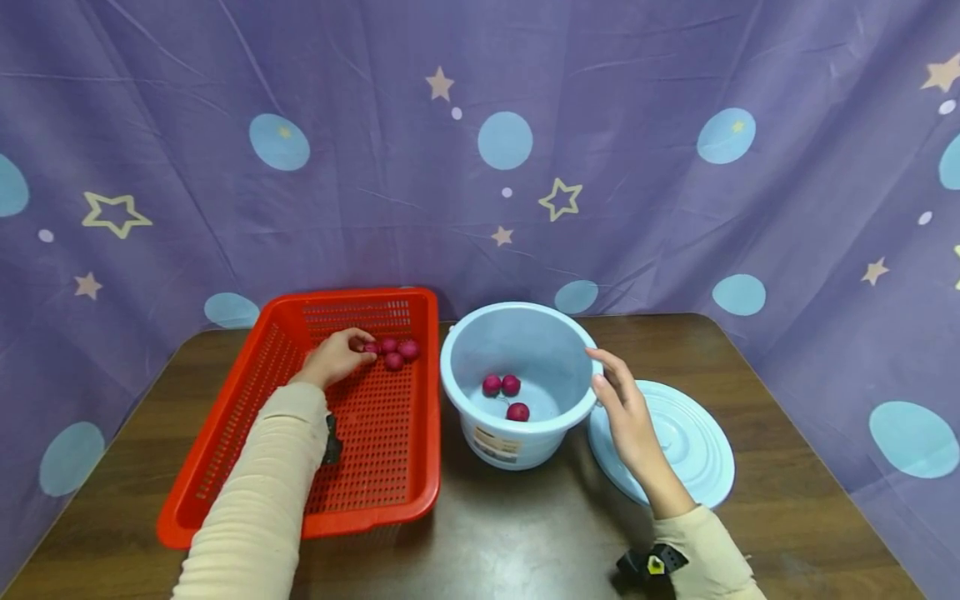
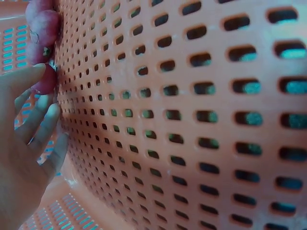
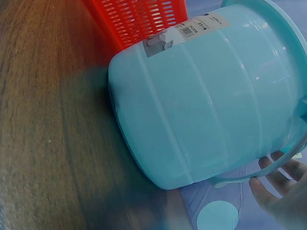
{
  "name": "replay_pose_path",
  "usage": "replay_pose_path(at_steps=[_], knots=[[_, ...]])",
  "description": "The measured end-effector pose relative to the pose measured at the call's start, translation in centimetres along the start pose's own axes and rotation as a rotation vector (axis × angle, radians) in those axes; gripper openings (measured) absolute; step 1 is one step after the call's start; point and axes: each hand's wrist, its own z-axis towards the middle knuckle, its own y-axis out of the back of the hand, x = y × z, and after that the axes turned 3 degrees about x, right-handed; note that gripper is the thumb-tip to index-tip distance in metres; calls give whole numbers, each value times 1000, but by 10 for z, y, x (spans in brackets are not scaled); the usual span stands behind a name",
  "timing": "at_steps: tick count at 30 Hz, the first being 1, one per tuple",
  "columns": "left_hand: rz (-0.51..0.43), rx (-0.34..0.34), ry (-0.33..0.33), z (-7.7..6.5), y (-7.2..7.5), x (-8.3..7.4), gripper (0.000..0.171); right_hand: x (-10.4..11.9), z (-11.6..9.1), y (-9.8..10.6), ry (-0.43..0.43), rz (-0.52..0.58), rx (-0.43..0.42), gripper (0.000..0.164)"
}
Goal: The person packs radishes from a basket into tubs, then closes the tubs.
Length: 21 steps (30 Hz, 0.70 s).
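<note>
In the red plastic basket (image 1: 375,521), my left hand (image 1: 336,358) pinches a dark red radish (image 2: 45,80) between thumb and fingertips. Several other radishes (image 1: 408,349) lie against it, near the basket's far right corner. My right hand (image 1: 628,408) touches the right side of a light blue bucket (image 1: 517,450), its fairly straight fingertips at the rim. In the right wrist view, those fingers overlap the bucket's handle (image 3: 276,165). Three more radishes (image 1: 511,385) lie at the bottom of the bucket, which stands upright just right of the basket.
A round light blue lid (image 1: 697,442) lies flat on the brown wooden table (image 1: 480,542), right of the bucket and partly beneath my right forearm. Behind the table hangs a purple curtain (image 1: 637,225) with stars and dots. The basket's raised walls surround my left hand.
</note>
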Motion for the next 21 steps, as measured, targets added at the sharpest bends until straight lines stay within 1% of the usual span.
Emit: replay_pose_path(at_steps=[4, 9, 12, 18, 21], knots=[[24, 3, 4, 0, 1, 1, 39, 0, 0, 0, 4, 2, 0, 37], [29, 10, -19, -1, 5, 2, 38, -1, 1, 0, 12, 14, -4, 36], [35, 11, -28, -2, 10, 2, 39, 0, 2, -2, 15, 15, 2, 36], [28, 27, -61, -7, 18, -7, 39, 0, 1, -2, 5, 1, 2, 36], [13, 5, -101, -9, 21, -15, 37, 1, -2, -1, -12, -16, 2, 36]])
